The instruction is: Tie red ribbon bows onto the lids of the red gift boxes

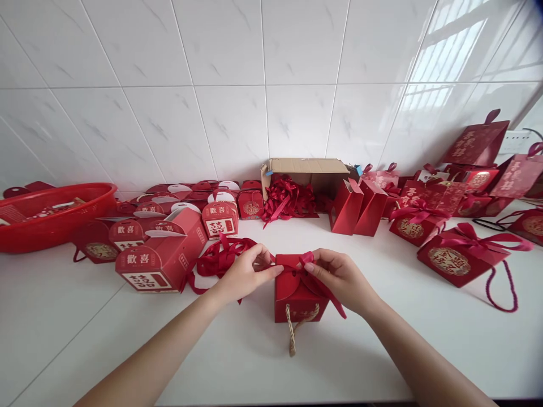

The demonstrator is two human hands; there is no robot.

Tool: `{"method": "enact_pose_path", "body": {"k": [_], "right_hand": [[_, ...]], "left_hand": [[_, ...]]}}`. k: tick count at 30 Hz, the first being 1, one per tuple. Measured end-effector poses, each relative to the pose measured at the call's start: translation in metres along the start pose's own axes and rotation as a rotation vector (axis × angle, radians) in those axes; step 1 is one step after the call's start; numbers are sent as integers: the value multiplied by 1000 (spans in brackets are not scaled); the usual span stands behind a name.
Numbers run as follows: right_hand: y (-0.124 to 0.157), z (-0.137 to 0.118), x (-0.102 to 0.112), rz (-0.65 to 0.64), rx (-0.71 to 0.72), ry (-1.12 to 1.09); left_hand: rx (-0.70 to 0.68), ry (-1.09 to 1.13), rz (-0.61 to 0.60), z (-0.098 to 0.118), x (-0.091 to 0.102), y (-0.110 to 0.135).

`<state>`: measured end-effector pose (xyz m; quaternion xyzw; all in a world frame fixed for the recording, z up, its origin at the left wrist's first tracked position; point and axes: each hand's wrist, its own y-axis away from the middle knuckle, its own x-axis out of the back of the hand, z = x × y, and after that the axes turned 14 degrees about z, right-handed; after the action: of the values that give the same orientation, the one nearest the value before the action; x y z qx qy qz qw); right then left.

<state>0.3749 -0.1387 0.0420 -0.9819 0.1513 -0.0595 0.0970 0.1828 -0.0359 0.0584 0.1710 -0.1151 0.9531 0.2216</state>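
Observation:
A small red gift box point(297, 310) stands on the white table right in front of me, its gold rope handle point(291, 333) hanging down the near side. Across its top runs a dark red ribbon point(333, 298), with one tail draped over the right edge. My left hand point(250, 271) pinches the ribbon at the box's upper left. With thumb and fingers, my right hand point(335, 274) grips a loop of the same ribbon at the upper right. More loose red ribbon point(220, 260) lies in coils just left of my left hand.
Red boxes with white labels point(148, 271) crowd the left, beside a red plastic basin point(55, 226). Behind, a cardboard box point(307, 165) on its side spills ribbons point(286, 198). Two open red boxes point(358, 209) and several ribbon-tied boxes point(462, 257) stand right, before the tiled wall.

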Motion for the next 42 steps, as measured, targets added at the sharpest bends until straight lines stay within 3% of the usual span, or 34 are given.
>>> {"method": "enact_pose_path", "body": {"k": [4,7,12,16,24,29,34,39,42], "right_hand": [[1,1,0,-33,31,-35],[2,-1,-3,-2,31,-3],[2,-5,-16,172,-10,145],[3,-4,-23,245,36,258],[8,-9,-18,87,276,228],[7,-3,-21,167,263,258],[5,2,-22,219,186,205],[5,0,-20,183,201,159],[6,0,-22,202,170,145]], "left_hand": [[238,120,-145,-9,-4,-3],[306,122,-211,-10,-3,-4],[242,173,-139,4,1,3],[231,194,-197,31,0,11],[40,148,-350,76,-15,-6],[-64,123,-340,92,-25,-26],[-165,29,-40,75,-23,-33],[-31,-45,-162,43,-7,-17],[-10,-8,-101,32,-5,-7]]}}
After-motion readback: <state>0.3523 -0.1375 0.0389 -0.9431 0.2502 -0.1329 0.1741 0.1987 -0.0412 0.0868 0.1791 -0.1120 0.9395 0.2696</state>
